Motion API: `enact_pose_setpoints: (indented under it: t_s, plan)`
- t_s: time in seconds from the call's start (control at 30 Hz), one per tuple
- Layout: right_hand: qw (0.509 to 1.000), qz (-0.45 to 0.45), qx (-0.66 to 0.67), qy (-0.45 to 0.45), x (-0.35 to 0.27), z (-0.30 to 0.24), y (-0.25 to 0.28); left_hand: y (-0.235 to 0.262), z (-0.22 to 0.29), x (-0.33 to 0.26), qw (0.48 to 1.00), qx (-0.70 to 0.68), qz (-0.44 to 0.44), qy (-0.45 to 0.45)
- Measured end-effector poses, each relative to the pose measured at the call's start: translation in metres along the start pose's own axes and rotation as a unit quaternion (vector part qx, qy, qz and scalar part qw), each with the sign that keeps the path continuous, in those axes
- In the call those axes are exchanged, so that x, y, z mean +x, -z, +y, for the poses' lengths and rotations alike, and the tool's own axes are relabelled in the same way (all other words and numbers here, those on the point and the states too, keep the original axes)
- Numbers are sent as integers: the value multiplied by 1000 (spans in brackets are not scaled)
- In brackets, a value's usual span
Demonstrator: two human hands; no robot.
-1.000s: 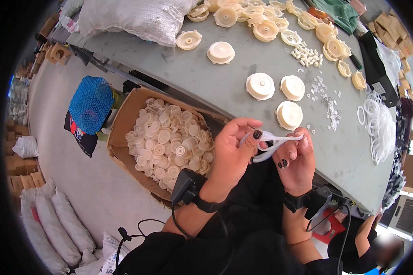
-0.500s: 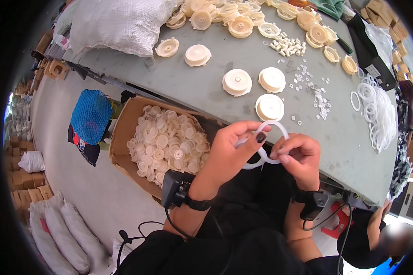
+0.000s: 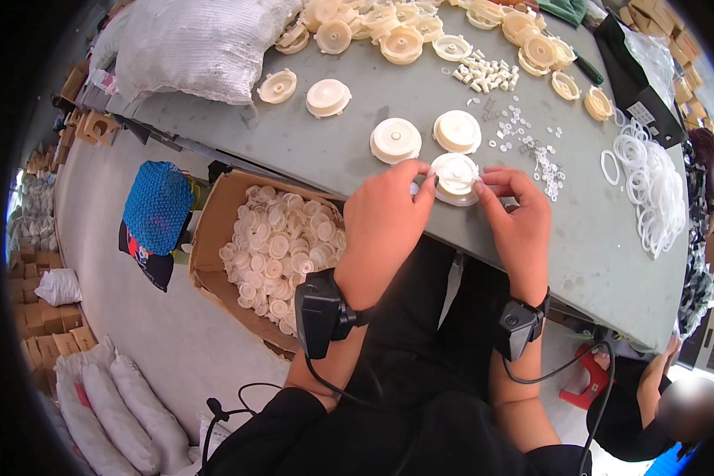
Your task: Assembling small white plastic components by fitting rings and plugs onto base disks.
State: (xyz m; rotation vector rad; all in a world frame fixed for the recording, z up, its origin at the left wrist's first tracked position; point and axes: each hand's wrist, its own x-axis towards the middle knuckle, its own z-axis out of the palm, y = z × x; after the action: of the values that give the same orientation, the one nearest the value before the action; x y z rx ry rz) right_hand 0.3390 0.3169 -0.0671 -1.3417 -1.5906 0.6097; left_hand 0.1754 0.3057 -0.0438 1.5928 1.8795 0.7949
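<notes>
At the table's near edge my left hand (image 3: 389, 218) and my right hand (image 3: 523, 218) are closed in pinches at either side of a round cream plastic cap (image 3: 457, 190). Between their fingertips a translucent white ring (image 3: 454, 165) appears to lie over the cap's top, hard to separate from its pale rim. A bit of white also shows under my left fingers, mostly hidden. Just beyond sit two similar caps, one behind on the left (image 3: 395, 141) and one straight behind (image 3: 457, 131).
A heap of white rings (image 3: 650, 190) lies at the table's right. Small clear washers (image 3: 543, 163), short cream plugs (image 3: 486, 73) and piled caps (image 3: 401, 44) are further back. A carton of white discs (image 3: 206, 254) stands left below the table (image 3: 595, 262). Another person (image 3: 631, 412) is at lower right.
Both hands have moved forward from above my lap to the nearest cap, bringing the white rings with them. The loop that stood up between my fingers is now down at the cap.
</notes>
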Motion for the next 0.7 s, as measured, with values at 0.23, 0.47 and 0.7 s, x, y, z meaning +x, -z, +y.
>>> enact_pose_setpoints:
  t_s: [0.23, 0.47, 0.7]
  plan:
    - [984, -59, 33, -165, 7, -11, 3, 1, -2, 8, 1000, 8, -5, 3]
    - [991, -28, 39, -124, 6, -5, -2, -3, -5, 12, 1000, -26, 4, 1]
    - [957, -87, 182, -210, -5, -17, 11, 4, -3, -8, 983, -149, 71, -82]
